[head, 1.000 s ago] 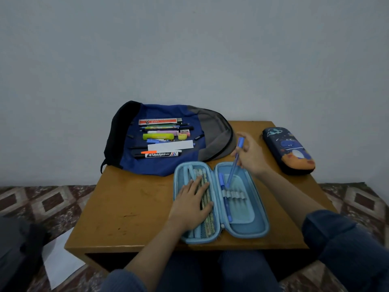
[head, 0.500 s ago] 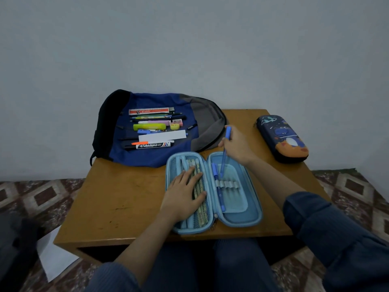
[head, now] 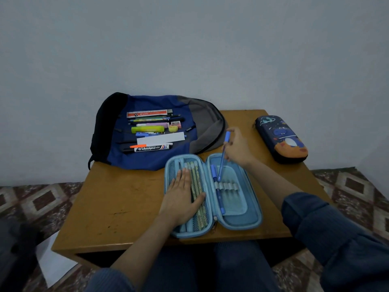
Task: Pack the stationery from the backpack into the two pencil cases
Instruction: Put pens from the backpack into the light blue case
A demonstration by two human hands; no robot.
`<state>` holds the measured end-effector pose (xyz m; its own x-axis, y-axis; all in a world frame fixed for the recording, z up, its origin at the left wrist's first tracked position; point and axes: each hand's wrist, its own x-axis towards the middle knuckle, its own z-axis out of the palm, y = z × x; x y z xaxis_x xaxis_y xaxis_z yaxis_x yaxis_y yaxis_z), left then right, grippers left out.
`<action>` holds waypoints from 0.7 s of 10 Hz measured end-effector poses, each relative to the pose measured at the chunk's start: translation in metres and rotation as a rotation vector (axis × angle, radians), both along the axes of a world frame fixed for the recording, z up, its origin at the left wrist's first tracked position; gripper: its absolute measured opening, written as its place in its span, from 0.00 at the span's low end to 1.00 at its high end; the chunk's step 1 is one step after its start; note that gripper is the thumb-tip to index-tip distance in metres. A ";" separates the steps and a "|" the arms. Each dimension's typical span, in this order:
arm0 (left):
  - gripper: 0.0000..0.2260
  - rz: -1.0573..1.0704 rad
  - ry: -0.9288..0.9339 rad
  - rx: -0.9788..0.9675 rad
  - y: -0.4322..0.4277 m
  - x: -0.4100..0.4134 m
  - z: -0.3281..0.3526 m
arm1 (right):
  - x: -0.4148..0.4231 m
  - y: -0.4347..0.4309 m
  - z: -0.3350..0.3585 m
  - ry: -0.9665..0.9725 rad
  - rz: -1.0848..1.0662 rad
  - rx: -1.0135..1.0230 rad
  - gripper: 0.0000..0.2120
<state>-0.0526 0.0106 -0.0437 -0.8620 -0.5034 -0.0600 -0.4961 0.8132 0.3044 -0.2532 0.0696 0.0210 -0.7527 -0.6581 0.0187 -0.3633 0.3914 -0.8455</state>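
Your right fingers [head: 230,131] are pinching a blue pen [head: 222,158] near its capped top, and your right hand [head: 237,148] is holding it tilted, tip down, over the right half of the open light-blue case [head: 237,223]. The tip is sitting just at the row of elastic loops [head: 226,185], beside a second blue pen [head: 219,191] already lying through the leftmost loop. Your left hand [head: 182,199] is lying flat, fingers spread out and gripping nothing, pressing on the mesh pocket of the case's left half, where several pencils [head: 196,186] are lying lengthwise. The case is lying open at the near edge of the counter [head: 117,199]. Behind it, the backpack [head: 151,163] is lying flat against the wall, and the rest of the stationery is spread in rows on top of it: a ruler [head: 147,113], a yellow highlighter [head: 147,129], an eraser [head: 175,123], a white strip [head: 161,138] and a whiteboard marker [head: 151,147], among other pens. The dark space-print case [head: 281,139] is lying zipped shut at the far right of the counter, well apart from your hands.
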 end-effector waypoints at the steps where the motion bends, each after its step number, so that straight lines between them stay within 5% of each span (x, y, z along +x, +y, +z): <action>1: 0.36 -0.001 -0.015 0.003 0.001 0.000 0.002 | 0.001 -0.001 0.000 -0.029 0.055 0.103 0.16; 7: 0.35 -0.002 -0.016 0.004 0.001 0.001 0.003 | 0.017 0.008 -0.016 -0.192 0.160 0.369 0.09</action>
<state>-0.0520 0.0118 -0.0408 -0.8621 -0.5011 -0.0758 -0.4990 0.8131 0.2999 -0.2365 0.0774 0.0047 -0.6075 -0.7031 -0.3696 -0.2943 0.6314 -0.7174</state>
